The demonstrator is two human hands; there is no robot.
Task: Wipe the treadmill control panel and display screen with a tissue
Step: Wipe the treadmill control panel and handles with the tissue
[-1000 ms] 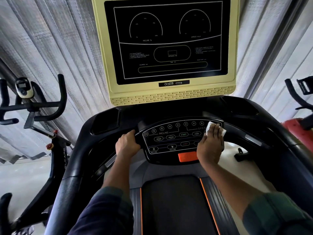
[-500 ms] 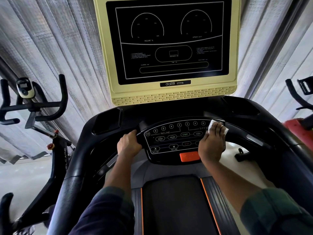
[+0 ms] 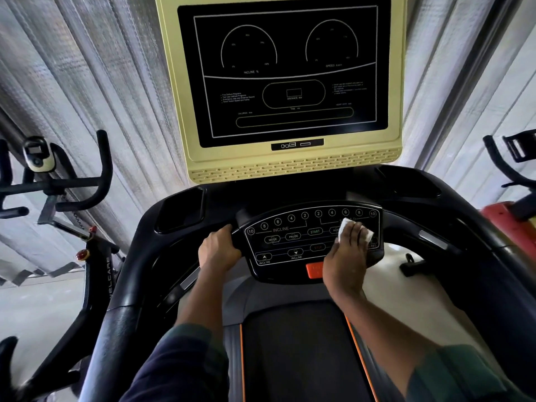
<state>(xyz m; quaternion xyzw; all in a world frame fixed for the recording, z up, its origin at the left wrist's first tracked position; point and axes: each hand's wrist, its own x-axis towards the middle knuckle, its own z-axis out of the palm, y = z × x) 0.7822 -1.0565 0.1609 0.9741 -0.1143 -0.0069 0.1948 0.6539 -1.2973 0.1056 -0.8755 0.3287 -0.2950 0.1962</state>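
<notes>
Left hand (image 3: 219, 250) wrapped on the handlebar (image 3: 185, 281) beside the control panel (image 3: 293, 245): good brace. Right hand (image 3: 346, 256), fingers flat, pins tissue (image 3: 345, 227) to panel's right side. Sweep leftward with light, even pressure; display screen (image 3: 287, 74) above looks untouched.
</notes>
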